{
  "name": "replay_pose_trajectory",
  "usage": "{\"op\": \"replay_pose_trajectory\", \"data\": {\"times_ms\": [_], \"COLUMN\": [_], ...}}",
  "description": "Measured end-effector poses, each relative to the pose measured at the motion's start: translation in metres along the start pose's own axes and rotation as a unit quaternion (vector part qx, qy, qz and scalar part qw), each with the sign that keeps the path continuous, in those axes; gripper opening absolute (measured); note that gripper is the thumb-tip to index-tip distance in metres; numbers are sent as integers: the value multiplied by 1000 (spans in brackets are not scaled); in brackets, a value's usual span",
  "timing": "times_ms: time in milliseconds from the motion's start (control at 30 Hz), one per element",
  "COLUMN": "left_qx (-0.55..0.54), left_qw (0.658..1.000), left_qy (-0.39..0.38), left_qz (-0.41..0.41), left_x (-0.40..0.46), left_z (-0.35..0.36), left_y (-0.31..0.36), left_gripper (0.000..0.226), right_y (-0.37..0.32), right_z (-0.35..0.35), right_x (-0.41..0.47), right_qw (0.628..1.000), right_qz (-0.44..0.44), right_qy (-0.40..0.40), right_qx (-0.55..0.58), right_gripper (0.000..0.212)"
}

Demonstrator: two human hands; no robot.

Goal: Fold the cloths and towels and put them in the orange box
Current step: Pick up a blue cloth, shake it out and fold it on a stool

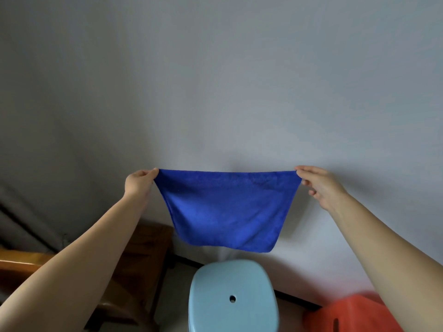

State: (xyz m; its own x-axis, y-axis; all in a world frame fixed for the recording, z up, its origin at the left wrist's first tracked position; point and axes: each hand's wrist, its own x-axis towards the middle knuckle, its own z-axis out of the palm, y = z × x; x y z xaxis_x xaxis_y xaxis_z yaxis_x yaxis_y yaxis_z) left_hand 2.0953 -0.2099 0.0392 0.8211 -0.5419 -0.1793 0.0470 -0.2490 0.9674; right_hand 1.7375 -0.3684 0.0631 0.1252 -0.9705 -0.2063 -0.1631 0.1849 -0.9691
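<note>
Item: blue microfibre cloth point(226, 209). I am holding it up in the air in front of a grey wall point(215, 80), stretched sideways, its long axis running straight from hand to hand.

Left hand point(140, 184): I am pinching the upper left corner between thumb and fingers.

Right hand point(316, 185): I am pinching the upper right corner likewise, the other fingers loosely curled.

Beneath: the cloth is hanging free above a light blue stool point(233, 298), not touching it.

Orange box point(352, 315): it is sitting low to my right, nearer my right hand. I am likely bringing the corners together next.
</note>
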Motion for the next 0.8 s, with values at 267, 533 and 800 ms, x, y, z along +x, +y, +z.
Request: {"op": "replay_pose_trajectory", "data": {"times_ms": [267, 533, 800], "left_qx": [-9, 122, 320], "left_qw": [995, 969, 905], "left_qy": [-94, -185, -31], "left_qz": [-41, 106, 280], "left_x": [4, -11, -13], "left_z": [4, 5, 15], "left_y": [-3, -7, -22], "left_gripper": [10, 34, 20], "right_y": [8, 21, 29], "right_z": [-12, -14, -14], "right_x": [0, 1, -1], "right_qw": [992, 940, 892], "right_qz": [23, -140, -217], "right_qy": [3, -14, 61], "right_qx": [121, -311, -391], "right_gripper": [9, 28, 11]}}
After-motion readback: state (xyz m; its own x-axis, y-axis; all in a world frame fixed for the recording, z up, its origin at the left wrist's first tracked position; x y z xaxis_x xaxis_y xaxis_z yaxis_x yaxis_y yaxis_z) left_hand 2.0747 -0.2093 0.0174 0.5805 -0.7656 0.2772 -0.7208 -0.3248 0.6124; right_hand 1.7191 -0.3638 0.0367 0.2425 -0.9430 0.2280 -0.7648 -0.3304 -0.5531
